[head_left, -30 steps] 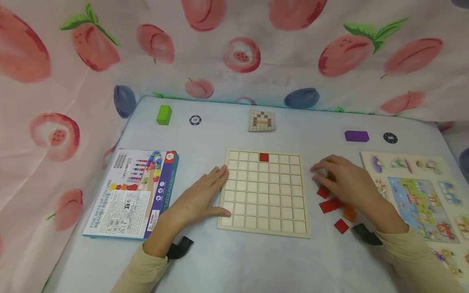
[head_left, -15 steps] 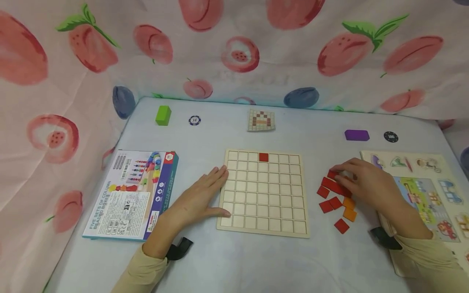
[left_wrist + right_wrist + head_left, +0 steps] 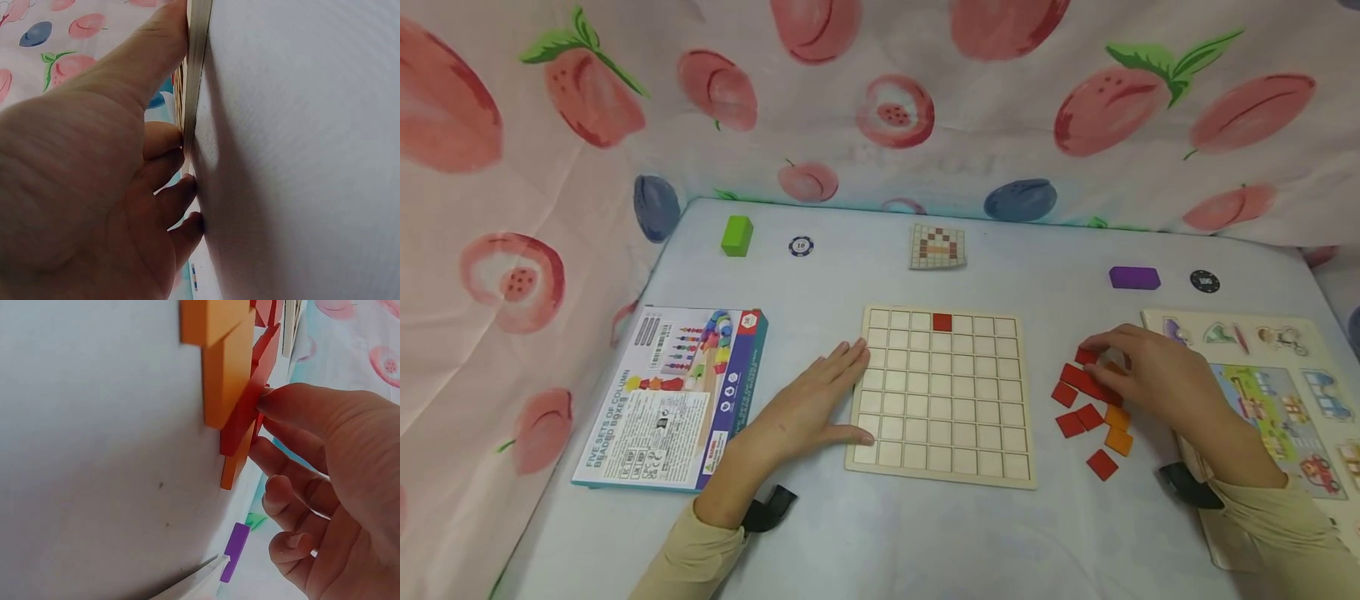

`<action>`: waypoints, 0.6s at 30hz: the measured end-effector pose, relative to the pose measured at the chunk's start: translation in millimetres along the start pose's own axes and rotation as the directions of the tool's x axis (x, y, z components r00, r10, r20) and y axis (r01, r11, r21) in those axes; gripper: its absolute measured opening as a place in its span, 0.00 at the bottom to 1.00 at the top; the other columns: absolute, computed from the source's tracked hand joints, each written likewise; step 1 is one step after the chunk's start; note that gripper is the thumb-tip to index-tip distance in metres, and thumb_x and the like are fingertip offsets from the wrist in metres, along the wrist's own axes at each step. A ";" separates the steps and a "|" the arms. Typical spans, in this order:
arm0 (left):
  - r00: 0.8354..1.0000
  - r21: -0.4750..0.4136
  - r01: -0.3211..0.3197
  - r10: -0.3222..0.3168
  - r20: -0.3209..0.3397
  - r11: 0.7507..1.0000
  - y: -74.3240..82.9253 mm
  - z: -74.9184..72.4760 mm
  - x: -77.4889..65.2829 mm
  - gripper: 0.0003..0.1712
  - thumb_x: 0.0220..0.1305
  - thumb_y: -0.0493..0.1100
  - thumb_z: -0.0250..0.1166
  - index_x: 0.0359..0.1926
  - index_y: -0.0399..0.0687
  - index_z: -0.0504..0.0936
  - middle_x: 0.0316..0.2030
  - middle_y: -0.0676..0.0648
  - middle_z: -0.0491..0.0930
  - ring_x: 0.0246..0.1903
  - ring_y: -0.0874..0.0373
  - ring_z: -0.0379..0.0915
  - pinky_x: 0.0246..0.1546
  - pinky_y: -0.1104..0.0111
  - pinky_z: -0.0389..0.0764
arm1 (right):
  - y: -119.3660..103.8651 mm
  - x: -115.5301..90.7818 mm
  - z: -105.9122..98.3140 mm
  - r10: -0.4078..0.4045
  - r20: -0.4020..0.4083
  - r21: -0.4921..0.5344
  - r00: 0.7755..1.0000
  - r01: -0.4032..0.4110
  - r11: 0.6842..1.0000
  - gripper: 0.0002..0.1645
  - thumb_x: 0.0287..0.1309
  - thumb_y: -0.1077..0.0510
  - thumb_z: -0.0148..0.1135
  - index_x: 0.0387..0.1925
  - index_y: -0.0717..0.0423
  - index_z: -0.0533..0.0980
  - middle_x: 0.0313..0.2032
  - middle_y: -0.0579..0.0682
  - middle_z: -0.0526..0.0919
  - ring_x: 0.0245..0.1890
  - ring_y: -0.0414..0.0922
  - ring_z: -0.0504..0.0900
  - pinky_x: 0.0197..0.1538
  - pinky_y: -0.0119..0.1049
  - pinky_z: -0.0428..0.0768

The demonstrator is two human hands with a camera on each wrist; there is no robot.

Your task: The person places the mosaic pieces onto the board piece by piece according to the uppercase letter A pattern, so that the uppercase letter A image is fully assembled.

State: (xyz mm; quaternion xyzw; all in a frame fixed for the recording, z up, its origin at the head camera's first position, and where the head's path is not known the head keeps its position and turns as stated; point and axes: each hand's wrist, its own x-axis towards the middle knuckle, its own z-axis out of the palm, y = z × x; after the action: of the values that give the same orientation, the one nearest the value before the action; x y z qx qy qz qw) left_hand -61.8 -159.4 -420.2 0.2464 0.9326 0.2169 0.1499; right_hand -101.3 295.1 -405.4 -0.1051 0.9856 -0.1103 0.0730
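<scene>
My left hand lies at the left side of a wooden grid board, its straight fingers and thumb touching the edge; the left wrist view shows the fingers along the board's side. One red square tile sits in a top-row cell. To the right, my right hand reaches over a loose group of red tiles and orange tiles. Its thumb and fingers close around a red tile at the far end of the group. In the right wrist view the thumb touches red.
A patterned card lies behind the board. Green block, purple block and two round chips stand along the back. A boxed toy is at left; a picture puzzle board lies under the right arm.
My right hand has moved to the right from beside the board, uncovering more tiles, and then stays nearly still over them. The left hand keeps its place on the board edge.
</scene>
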 end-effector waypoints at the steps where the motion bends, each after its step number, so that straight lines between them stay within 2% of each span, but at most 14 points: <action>1: 1.000 0.002 -0.001 0.001 0.000 1.000 -0.2 0.1 0.1 0.65 0.58 0.63 0.78 0.84 0.42 0.55 0.87 0.44 0.48 0.87 0.45 0.44 0.87 0.49 0.54 | -0.1 0.3 0.2 0.003 0.001 0.004 1.000 -0.003 1.000 0.20 0.61 0.54 0.75 0.55 0.49 0.86 0.43 0.54 0.86 0.31 0.45 0.75 0.26 0.33 0.72; 5: 1.000 0.002 -0.002 0.002 0.000 1.000 -0.7 0.3 -0.2 0.65 0.58 0.64 0.78 0.84 0.42 0.55 0.87 0.44 0.48 0.87 0.45 0.44 0.87 0.49 0.54 | -1.3 2.7 1.1 0.008 -0.005 0.015 1.000 -0.008 1.000 0.20 0.61 0.54 0.76 0.55 0.50 0.85 0.43 0.55 0.87 0.32 0.45 0.76 0.27 0.33 0.72; 11: 1.000 0.000 -0.003 0.003 0.002 1.000 -1.2 0.3 -0.8 0.65 0.58 0.64 0.78 0.84 0.42 0.55 0.87 0.44 0.47 0.87 0.45 0.44 0.87 0.49 0.54 | -9.3 8.8 1.4 -0.048 -0.063 0.002 0.997 0.049 0.999 0.19 0.61 0.52 0.76 0.53 0.51 0.86 0.47 0.55 0.89 0.33 0.45 0.79 0.31 0.33 0.75; 16: 1.000 0.018 -0.004 0.003 0.002 1.000 -1.1 -0.1 -0.2 0.65 0.58 0.65 0.77 0.84 0.42 0.55 0.87 0.44 0.48 0.86 0.46 0.45 0.87 0.50 0.54 | -28.1 16.9 2.7 -0.076 -0.075 0.019 0.994 0.078 0.997 0.19 0.63 0.48 0.75 0.53 0.48 0.86 0.50 0.54 0.90 0.40 0.47 0.83 0.37 0.37 0.81; 18: 1.000 0.022 -0.005 0.005 0.001 1.000 -0.8 -0.4 0.2 0.65 0.58 0.66 0.77 0.84 0.42 0.55 0.86 0.44 0.48 0.86 0.45 0.45 0.86 0.49 0.55 | -37.8 21.2 3.0 -0.098 -0.072 0.028 0.993 0.101 0.995 0.19 0.63 0.48 0.76 0.53 0.48 0.87 0.51 0.52 0.90 0.38 0.46 0.83 0.37 0.36 0.81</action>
State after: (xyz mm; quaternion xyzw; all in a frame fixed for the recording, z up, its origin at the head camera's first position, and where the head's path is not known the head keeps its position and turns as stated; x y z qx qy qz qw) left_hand -62.4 -160.1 -420.2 0.2503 0.9343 0.2068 0.1473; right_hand -114.1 253.7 -402.1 -0.1490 0.9793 -0.1328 0.0344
